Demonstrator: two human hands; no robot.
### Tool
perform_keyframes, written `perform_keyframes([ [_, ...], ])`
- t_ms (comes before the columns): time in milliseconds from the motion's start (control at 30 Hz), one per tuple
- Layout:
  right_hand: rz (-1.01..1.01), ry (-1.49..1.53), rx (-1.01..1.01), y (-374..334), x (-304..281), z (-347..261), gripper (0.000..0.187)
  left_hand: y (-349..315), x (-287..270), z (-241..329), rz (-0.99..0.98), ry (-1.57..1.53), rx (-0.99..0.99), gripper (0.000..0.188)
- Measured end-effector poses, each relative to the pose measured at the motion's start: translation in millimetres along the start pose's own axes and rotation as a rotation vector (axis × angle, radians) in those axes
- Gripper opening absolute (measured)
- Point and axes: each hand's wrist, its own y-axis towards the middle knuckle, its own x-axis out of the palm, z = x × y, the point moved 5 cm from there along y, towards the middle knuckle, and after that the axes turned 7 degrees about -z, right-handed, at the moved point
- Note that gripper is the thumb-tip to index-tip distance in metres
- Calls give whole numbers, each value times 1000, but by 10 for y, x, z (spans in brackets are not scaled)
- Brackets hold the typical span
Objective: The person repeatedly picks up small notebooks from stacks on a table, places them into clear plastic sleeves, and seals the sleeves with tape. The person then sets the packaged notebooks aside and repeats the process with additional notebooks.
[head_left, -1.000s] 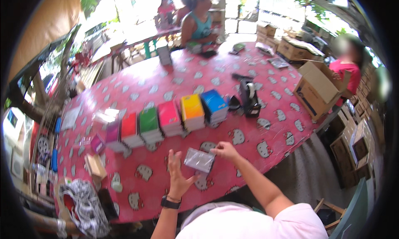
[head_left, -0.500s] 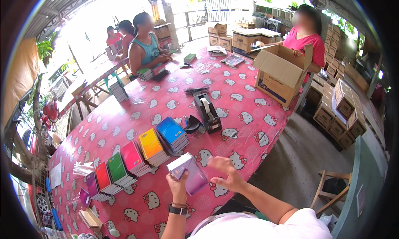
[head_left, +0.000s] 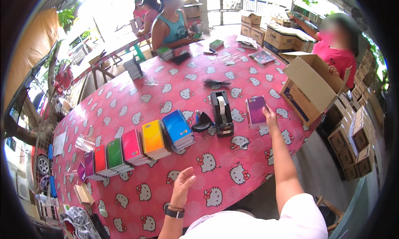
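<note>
My right hand [head_left: 271,115] reaches forward and grips the right edge of a purple spiral notebook pack [head_left: 255,110], held at or just above the pink patterned tablecloth. Whether the pack touches the cloth I cannot tell. Just left of it stands a black tape dispenser [head_left: 222,114] with a white roll. My left hand [head_left: 183,188] is empty over the near part of the table, fingers extended. Beyond it runs a slanting row of notebook stacks, from purple [head_left: 89,166] and red [head_left: 101,160] through green [head_left: 115,152], pink [head_left: 132,144] and yellow [head_left: 153,136] to blue [head_left: 178,126].
An open cardboard box [head_left: 307,85] stands at the table's right edge beside a person in pink [head_left: 332,58]. Another person in teal [head_left: 169,29] sits across the table by green notebooks [head_left: 165,52]. Several cartons [head_left: 353,139] are piled on the floor at right.
The purple pack has passed from my left hand to my right, which has carried it forward and right beside the tape dispenser. My left hand has let go. The view has shifted.
</note>
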Motion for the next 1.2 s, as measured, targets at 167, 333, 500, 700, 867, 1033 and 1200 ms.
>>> perform_keyframes([
  [167,-97,-871,300,533,230,439,86,-388,-571,36,228,-15,44,41],
  [333,438,-1212,-327,298,755,-245,55,-1111,-1261,-131,467,34,102,38],
  [500,-579,-321,-708,-1951,3394,-1774,15,-1880,-1830,-271,611,3,124,34],
  [700,-1408,-138,-792,-4228,6127,-1804,15,-2915,-2439,-323,888,99,288,28],
  [867,-1327,-205,-975,-4899,7859,-1866,20,-4029,-2807,-842,1291,-103,403,24],
  [1033,-1335,-733,-920,-5104,9287,-1926,37,-4785,-2715,-1295,1595,-221,366,22],
  [1200,-1419,-1075,-785,-4811,10328,-1359,59,-5080,-2432,-1312,1722,-237,145,23],
])
